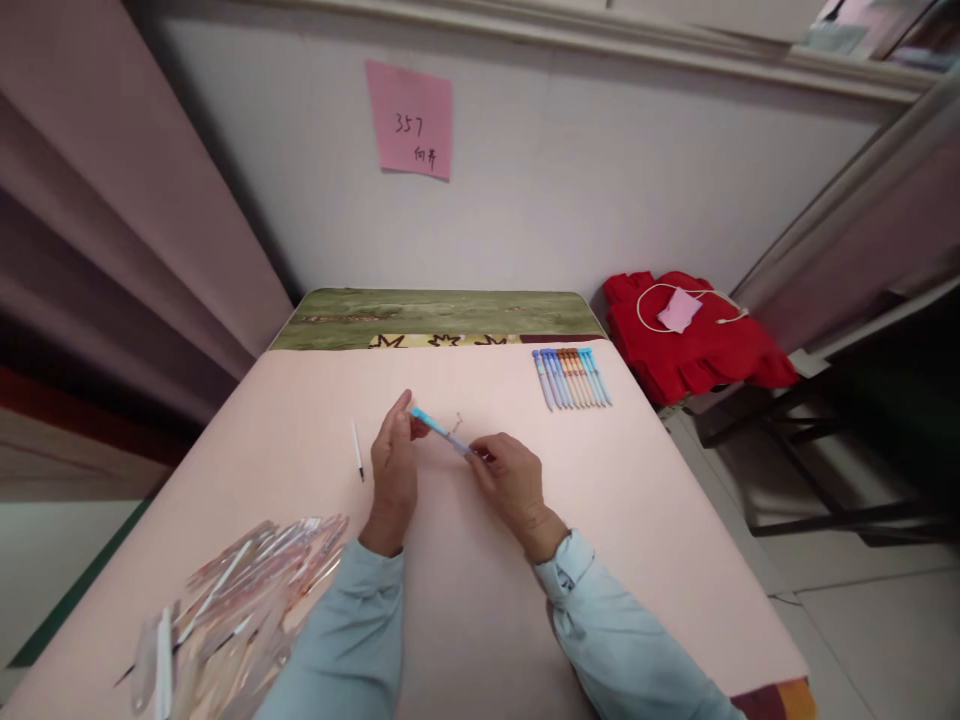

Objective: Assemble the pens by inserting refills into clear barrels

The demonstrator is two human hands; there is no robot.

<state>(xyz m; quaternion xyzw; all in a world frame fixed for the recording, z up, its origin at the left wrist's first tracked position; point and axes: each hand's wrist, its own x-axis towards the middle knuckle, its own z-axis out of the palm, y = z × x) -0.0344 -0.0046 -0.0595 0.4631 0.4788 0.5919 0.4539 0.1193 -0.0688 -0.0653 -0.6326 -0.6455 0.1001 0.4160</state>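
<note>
A slim pen with a light blue top and a pale, translucent barrel (452,440) slants between my hands above the table. My right hand (512,480) pinches its lower end with fingers closed. At the blue end is my left hand (395,470), its curled fingers against the pen; their exact grip is partly hidden. A small thin piece (458,422) sticks out beside the barrel, too small to name. Left of my left hand lies a white pen refill (357,450) with a dark tip.
A heap of clear and pinkish pen parts (262,580) covers the table's near left. Finished-looking pens (572,378) with blue, brown and light blue tops lie in a row at the far right. Beyond the right edge, a red cloth (660,345) carries a white cable and pink paper.
</note>
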